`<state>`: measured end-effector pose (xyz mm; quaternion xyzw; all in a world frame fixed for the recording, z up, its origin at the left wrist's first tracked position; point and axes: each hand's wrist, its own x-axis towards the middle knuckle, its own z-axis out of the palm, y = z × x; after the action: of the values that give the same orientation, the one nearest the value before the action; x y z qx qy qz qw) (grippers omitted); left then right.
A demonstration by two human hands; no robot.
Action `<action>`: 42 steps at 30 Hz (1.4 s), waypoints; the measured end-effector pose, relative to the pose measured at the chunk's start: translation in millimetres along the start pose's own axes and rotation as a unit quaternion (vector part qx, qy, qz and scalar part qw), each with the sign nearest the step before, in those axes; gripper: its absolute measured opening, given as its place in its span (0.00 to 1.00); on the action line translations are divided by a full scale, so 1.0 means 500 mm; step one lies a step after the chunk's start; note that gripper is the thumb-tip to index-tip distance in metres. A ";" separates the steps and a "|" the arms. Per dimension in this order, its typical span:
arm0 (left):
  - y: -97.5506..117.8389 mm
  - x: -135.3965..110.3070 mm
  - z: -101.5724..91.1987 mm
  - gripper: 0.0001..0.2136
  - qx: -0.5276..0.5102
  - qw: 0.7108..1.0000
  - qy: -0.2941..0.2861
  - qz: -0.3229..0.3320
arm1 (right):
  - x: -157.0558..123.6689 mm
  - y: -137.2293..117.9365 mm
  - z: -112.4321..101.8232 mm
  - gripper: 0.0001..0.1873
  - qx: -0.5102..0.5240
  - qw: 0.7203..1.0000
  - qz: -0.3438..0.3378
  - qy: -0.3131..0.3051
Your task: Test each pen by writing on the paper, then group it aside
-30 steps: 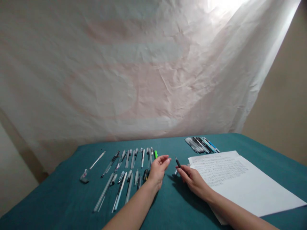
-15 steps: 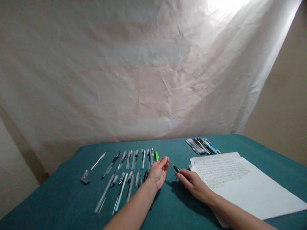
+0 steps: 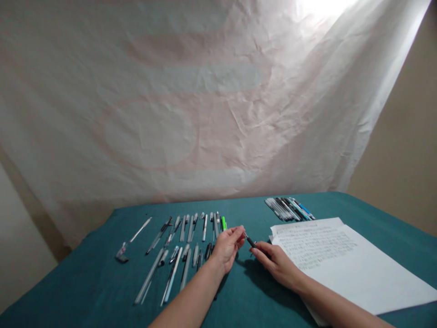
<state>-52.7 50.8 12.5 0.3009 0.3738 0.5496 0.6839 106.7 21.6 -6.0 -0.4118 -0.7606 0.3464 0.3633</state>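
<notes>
My right hand [image 3: 275,262] grips a dark pen [image 3: 250,241] above the teal tablecloth [image 3: 102,291], its tip pointing up and left. My left hand [image 3: 226,246] has come in from the left and its thumb and fingers pinch the pen's tip end. Both hands hover between the rows of loose pens [image 3: 186,243] on the left and the written sheets of white paper [image 3: 341,264] on the right.
A second bundle of pens [image 3: 289,207] lies at the back right of the table, above the paper. A single long pen [image 3: 131,238] lies apart at the far left. A creased white sheet [image 3: 191,100] hangs behind the table.
My left hand went from open beside the pen to pinching its tip. My right hand tilted the pen toward the left hand.
</notes>
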 end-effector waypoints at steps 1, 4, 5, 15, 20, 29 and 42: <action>-0.001 -0.001 0.000 0.09 0.010 1.000 -0.002 0.001 | 0.000 0.000 0.000 0.16 -0.001 1.000 0.000 -0.001; -0.004 -0.003 -0.001 0.11 0.036 0.999 -0.005 0.002 | 0.001 0.000 0.000 0.16 -0.001 1.000 0.001 -0.001; -0.005 -0.003 -0.001 0.11 0.043 0.999 -0.005 0.003 | 0.001 0.000 0.000 0.16 -0.001 1.000 0.001 0.000; -0.006 -0.003 0.001 0.13 0.079 0.997 0.001 0.007 | 0.003 0.013 0.002 0.11 0.039 0.999 0.021 0.023; -0.008 -0.001 -0.002 0.13 0.092 0.996 0.002 0.008 | 0.003 0.013 0.004 0.12 0.072 0.997 0.022 0.027; -0.013 0.000 -0.009 0.15 0.119 0.993 0.011 0.011 | 0.006 0.013 0.003 0.13 0.075 0.996 0.028 0.029; -0.023 0.002 -0.009 0.16 0.128 0.991 0.010 0.030 | 0.005 0.015 0.003 0.15 0.068 0.997 0.032 0.030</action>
<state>-50.1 49.3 0.6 0.3917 0.4383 0.5205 0.6193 107.0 26.7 -12.1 -0.4205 -0.7102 0.3965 0.4020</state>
